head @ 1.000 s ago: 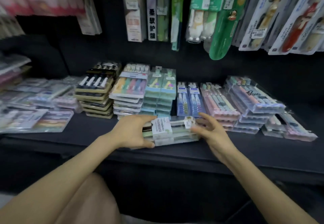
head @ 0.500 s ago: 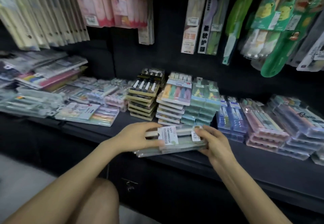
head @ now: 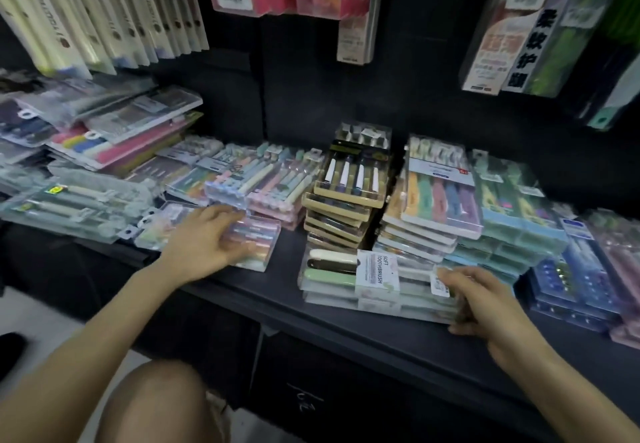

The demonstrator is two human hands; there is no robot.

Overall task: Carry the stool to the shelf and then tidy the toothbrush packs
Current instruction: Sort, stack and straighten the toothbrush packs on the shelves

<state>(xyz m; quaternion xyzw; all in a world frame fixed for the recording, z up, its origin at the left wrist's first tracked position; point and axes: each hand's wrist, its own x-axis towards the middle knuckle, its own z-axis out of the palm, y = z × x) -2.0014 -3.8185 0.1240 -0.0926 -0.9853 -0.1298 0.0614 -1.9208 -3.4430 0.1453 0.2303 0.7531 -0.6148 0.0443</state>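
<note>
Our right hand (head: 485, 300) grips the soft toothbrush packs (head: 332, 271) in front of the gold-edged stack (head: 349, 193) — fingers curled round their end; left of it, our left hand (head: 204, 245) rests spread fingers on a pastel pack (head: 265, 234).

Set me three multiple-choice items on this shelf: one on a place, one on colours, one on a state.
1. The SOFT TOOTHBRUSH stack lies:
A on hooks
B at the front of the shelf, before the gold-edged stack
C on the floor

2. Its top pack shows handles coloured:
A red, blue, yellow
B all pink
C cream, black, green

3. The left hand:
A lies on a pastel pack
B hangs in the air
C grips a hanging pack

B: the stack lies flat by the shelf edge.
C: three such handles show at its left end.
A: the hand's fingers lie across the pack.
</note>
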